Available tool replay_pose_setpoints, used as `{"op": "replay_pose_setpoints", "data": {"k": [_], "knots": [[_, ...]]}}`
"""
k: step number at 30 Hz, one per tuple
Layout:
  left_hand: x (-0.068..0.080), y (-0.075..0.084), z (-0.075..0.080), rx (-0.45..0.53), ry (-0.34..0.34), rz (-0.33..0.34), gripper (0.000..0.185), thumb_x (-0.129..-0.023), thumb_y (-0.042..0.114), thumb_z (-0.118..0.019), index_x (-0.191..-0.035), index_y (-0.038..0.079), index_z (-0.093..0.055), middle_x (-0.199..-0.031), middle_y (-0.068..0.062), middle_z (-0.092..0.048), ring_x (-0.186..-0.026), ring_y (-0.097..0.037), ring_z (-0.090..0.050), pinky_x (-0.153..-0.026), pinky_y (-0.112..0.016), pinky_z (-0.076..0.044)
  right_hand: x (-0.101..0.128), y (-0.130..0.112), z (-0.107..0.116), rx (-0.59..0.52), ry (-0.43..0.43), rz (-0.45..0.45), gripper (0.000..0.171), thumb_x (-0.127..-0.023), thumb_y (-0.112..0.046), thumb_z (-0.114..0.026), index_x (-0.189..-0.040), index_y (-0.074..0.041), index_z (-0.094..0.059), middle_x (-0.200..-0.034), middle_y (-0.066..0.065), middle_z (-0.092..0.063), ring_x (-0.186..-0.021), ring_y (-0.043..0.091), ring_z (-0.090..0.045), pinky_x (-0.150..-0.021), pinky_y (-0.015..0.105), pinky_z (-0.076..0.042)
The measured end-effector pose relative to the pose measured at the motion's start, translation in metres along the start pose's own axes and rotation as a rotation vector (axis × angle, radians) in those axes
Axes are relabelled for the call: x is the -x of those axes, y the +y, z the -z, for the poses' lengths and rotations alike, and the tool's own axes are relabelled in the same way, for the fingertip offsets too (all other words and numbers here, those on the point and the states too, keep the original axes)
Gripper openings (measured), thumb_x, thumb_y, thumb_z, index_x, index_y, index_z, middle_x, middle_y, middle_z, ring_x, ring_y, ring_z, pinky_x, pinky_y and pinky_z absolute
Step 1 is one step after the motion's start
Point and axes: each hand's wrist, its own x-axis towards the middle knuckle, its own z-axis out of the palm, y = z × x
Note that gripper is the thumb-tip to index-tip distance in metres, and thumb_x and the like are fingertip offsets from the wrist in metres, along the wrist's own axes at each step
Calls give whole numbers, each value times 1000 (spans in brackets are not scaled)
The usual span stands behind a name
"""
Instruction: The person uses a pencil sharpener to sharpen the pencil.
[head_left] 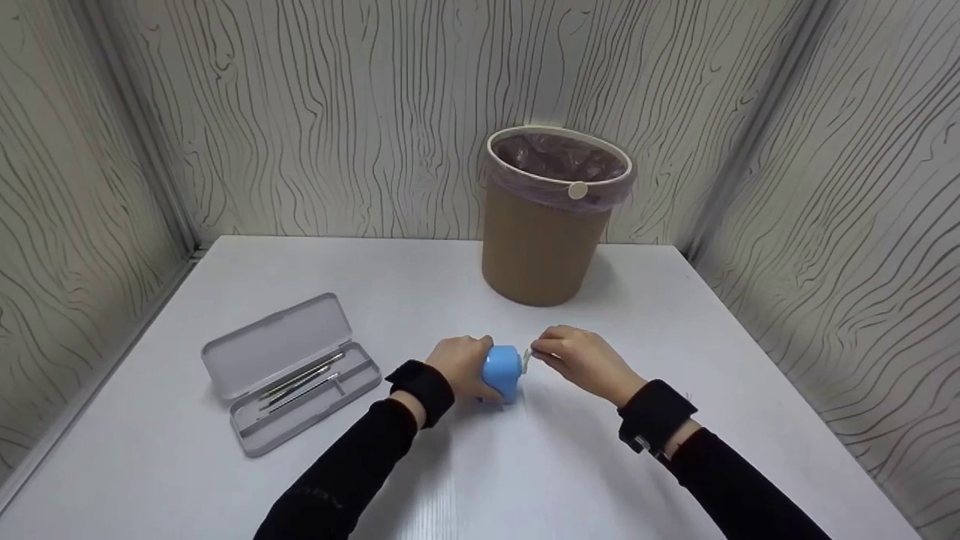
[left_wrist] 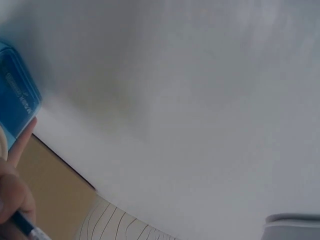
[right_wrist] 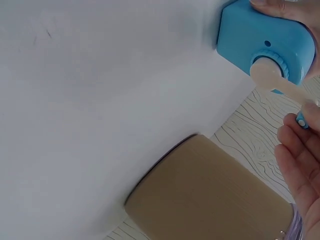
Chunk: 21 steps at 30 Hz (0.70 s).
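Note:
A small blue pencil sharpener [head_left: 502,371] stands on the white table [head_left: 480,465], near its middle. My left hand [head_left: 465,364] grips the body of the sharpener from the left. My right hand [head_left: 577,356] pinches the pale crank handle [head_left: 527,358] on its right side. In the right wrist view the sharpener [right_wrist: 265,45] shows its round hub and translucent crank arm [right_wrist: 275,82], with my fingers [right_wrist: 300,155] at the arm's end. In the left wrist view only a blue corner of the sharpener [left_wrist: 17,100] and one fingertip [left_wrist: 20,145] are visible.
A tan waste bin [head_left: 551,217] with a pink liner stands at the back of the table. An open grey case [head_left: 289,371] holding thin metal tools lies to the left. Patterned walls close in on three sides.

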Motion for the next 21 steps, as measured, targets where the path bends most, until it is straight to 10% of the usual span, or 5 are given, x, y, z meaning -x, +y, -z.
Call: {"op": "replay_pose_setpoints", "data": {"k": [21], "knots": [[5,0,1,-17,36,-15,78,-69,59,-90,-122,9,-62,-110,-9,-77,-96,-22,-75,-88,-36,-62,-23,12,-34,95,60,-96,10,-89,-8,-75,-98,-7,-81,-88,7,-74,-83,22,-72,-74,33,-62]]}}
